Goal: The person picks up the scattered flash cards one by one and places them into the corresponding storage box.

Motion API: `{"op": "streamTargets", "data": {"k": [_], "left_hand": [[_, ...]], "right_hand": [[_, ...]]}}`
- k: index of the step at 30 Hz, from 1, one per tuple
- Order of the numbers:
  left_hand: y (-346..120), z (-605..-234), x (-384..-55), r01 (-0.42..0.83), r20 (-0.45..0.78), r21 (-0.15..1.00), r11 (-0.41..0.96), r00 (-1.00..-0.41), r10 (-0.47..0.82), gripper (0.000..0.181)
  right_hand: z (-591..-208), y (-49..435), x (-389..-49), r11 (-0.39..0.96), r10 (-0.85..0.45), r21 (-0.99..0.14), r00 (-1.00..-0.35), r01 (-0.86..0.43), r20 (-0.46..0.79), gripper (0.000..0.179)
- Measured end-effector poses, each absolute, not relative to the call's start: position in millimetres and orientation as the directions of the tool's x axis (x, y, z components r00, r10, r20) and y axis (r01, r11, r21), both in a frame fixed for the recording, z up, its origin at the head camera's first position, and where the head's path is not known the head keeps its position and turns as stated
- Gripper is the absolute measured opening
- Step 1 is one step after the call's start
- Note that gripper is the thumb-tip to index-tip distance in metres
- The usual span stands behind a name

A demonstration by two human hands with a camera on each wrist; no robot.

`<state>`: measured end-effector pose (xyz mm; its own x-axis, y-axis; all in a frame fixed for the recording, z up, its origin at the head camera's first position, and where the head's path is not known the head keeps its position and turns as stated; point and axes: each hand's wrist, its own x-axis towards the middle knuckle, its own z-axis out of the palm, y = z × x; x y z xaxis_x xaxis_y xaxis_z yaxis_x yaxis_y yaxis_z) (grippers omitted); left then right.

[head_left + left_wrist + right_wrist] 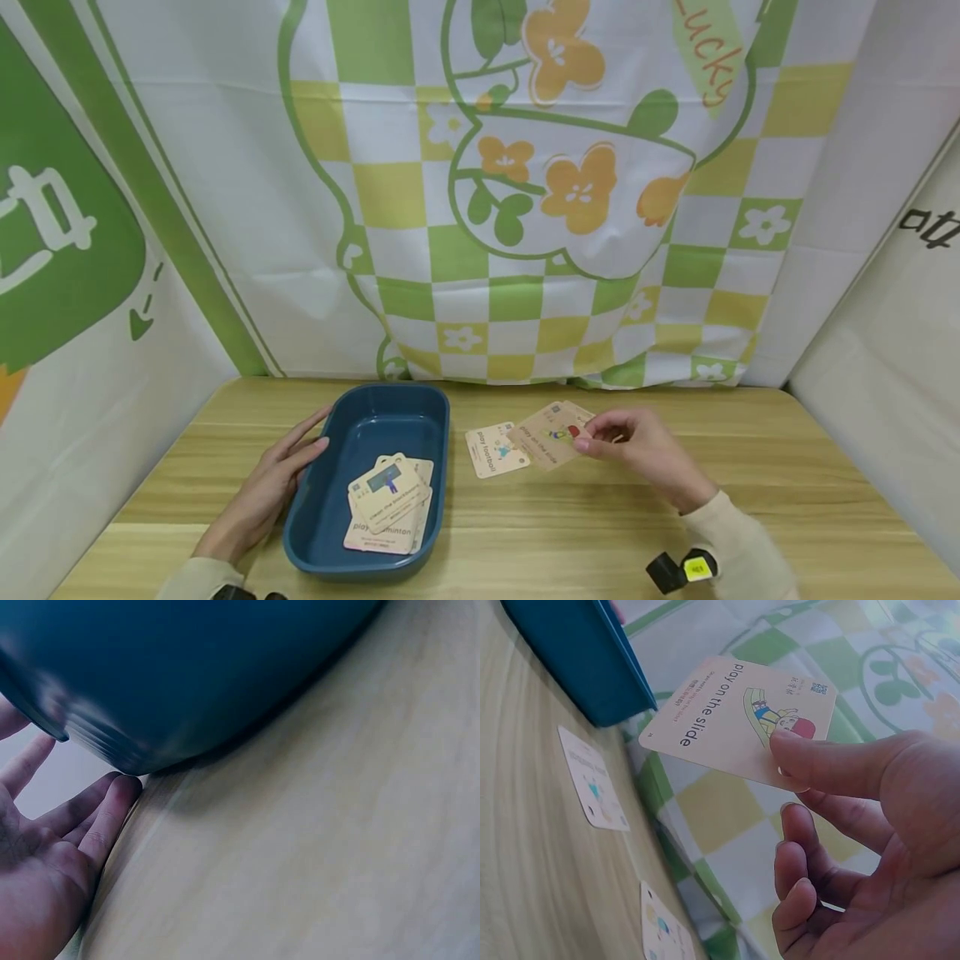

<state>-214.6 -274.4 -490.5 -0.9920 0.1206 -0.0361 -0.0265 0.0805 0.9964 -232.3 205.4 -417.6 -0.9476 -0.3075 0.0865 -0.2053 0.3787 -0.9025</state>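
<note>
My right hand (637, 446) pinches a card (727, 720) by its edge between thumb and forefinger. "play on the slide" is printed on it beside a small figure in a red cap. Behind it lies another card (577, 410), mostly hidden, and to its left a "play football" card (491, 454) lies face up on the table. My left hand (273, 483) rests against the left side of a dark blue tub (363, 571), its thumb at the rim and its fingers fairly straight along the outer wall. Several cards (390, 492) overlap inside the tub, "clean the blackboard" on top.
The wooden table (555, 533) ends at the back against a hanging cloth (525, 283) with green and yellow checks. More printed cloth (187, 350) hangs on the left, and a pale one (885, 333) on the right.
</note>
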Motion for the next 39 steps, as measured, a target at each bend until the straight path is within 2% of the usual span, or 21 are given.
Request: {"op": "streamTargets", "data": {"k": [17, 22, 28, 39], "left_hand": [[-275.8, -491.2, -214.9, -0.033, -0.043, 0.995, 0.091, -0.993, 0.108, 0.064], [-275.0, -490.2, -215.3, -0.045, -0.054, 0.995, 0.093, -0.994, 0.099, 0.064], [-275.0, -490.7, -215.8, -0.042, -0.050, 0.996, 0.074, -0.992, 0.115, 0.064], [-275.4, -491.8, -215.0, -0.040, -0.047, 0.998, 0.057, -0.992, 0.120, 0.064]], "right_hand": [[-418.1, 185.4, -226.3, 0.384, -0.344, -0.896, -0.935, -0.221, 0.083, 0.019], [-417.1, 177.0, -226.7, 0.346, -0.336, -0.913, -0.937, -0.215, 0.093, 0.019], [-412.4, 152.1, -230.5, 0.290, -0.357, -0.926, -0.925, -0.240, 0.128, 0.019], [-413.4, 98.3, -236.9, 0.198, -0.417, -0.956, -0.901, -0.217, 0.118, 0.016]]}}
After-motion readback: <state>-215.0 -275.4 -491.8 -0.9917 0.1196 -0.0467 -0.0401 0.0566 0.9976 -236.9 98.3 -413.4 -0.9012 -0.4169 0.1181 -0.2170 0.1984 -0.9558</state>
